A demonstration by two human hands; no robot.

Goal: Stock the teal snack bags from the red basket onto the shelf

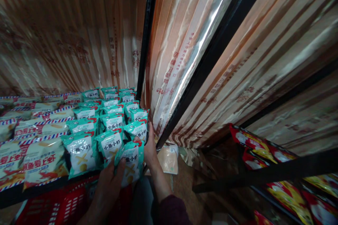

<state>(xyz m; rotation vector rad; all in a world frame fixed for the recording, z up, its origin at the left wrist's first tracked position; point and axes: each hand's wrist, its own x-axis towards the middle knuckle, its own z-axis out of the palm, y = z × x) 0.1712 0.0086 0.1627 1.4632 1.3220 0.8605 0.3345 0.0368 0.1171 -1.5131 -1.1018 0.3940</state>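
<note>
My left hand is closed on the lower left of a teal and white snack bag, its thumb lying across the front. This bag stands upright at the near right corner of the rows. Against the right side of the bag just behind, my right hand is closed, with some fingers hidden by the packaging. More teal snack bags stand in rows beside and behind these two. To their left are cream snack bags with red and blue striped edges.
Below the shelf edge is a red plastic basket. Dark metal posts rise before pleated cloth. Another rack at right bears red and yellow packets. A pale packet lies on the floor.
</note>
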